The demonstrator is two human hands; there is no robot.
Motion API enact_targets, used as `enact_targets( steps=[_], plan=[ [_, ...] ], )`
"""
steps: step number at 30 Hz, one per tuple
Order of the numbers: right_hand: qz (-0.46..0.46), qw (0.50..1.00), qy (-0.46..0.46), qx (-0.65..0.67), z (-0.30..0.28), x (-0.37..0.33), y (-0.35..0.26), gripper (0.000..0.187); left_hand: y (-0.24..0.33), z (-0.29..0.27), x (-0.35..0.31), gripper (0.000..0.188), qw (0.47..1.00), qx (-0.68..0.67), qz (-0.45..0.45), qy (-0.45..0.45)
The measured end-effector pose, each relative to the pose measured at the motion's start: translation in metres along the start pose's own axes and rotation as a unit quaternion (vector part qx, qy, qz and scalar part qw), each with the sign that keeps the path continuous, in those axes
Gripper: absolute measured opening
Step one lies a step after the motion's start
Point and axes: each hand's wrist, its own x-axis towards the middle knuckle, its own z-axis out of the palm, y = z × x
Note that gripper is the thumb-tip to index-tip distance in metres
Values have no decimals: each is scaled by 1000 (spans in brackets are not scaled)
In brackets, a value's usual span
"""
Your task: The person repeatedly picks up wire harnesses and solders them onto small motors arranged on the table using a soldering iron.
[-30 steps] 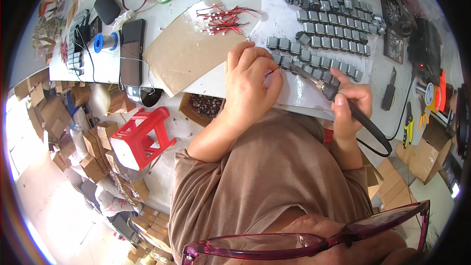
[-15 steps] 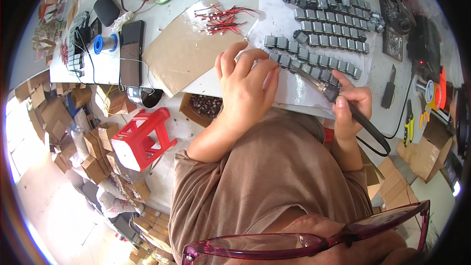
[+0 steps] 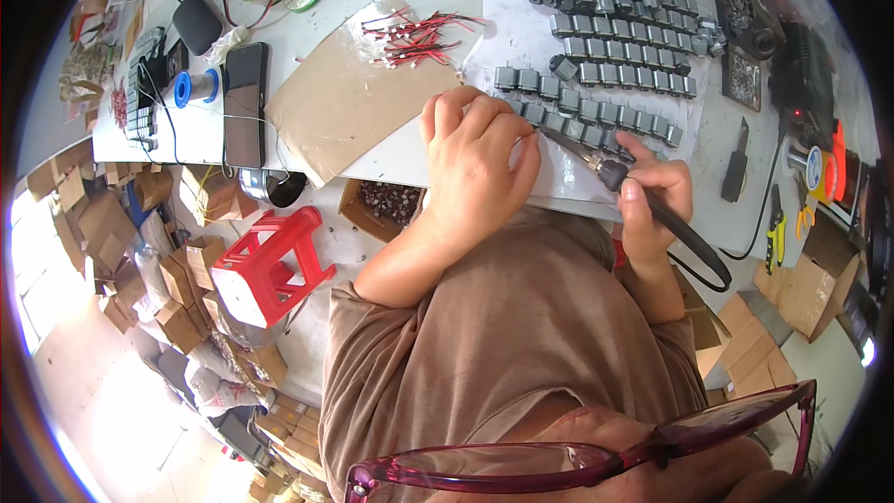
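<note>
My right hand [image 3: 656,191] is closed round the black handle of a soldering iron [image 3: 610,170], whose tip points left to the fingertips of my left hand [image 3: 477,154]. Those left fingers are curled and pressed together at the near end of a row of small silver motors [image 3: 587,112]. Whatever they pinch is hidden behind the knuckles. More rows of the same motors [image 3: 624,51] lie on a white sheet beyond both hands. A loose pile of red and black wires [image 3: 414,39] rests on brown cardboard [image 3: 345,93], farther left.
A blue spool of thin wire [image 3: 196,88] and a dark phone [image 3: 247,104] are at the left. On the right lie a craft knife [image 3: 737,163] and yellow-handled cutters [image 3: 776,233]. Below the table's edge stand a red stool [image 3: 279,265] and a box of small parts [image 3: 382,205].
My left fingers have drawn closer together. My right hand and the soldering iron have shifted slightly left, and the tip stays by the left fingertips. The whole tabletop view has also slid a little left.
</note>
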Motion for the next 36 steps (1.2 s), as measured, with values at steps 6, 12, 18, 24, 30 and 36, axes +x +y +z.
enact_targets(
  steps=[6,12,18,24,30,36],
  plan=[
    [-14,1000,-7,-4,0,0,1,14,1,-1,2,13,1000,1,9,-1],
    [-33,999,-13,-15,3,1,-2,13,1,0,3,13,1000,1,4,-3],
    [-42,999,-13,-16,2,1,-3,13,2,-1,3,12,1000,7,4,-7],
    [-46,999,9,-10,-1,1,-4,14,3,0,4,12,1000,14,6,-6],
    [-40,999,7,-14,-2,1,-5,13,2,5,2,13,1000,23,8,10],
    [-36,999,35,-8,-1,1,-8,13,7,-4,3,13,999,32,8,-2]
  ],
)
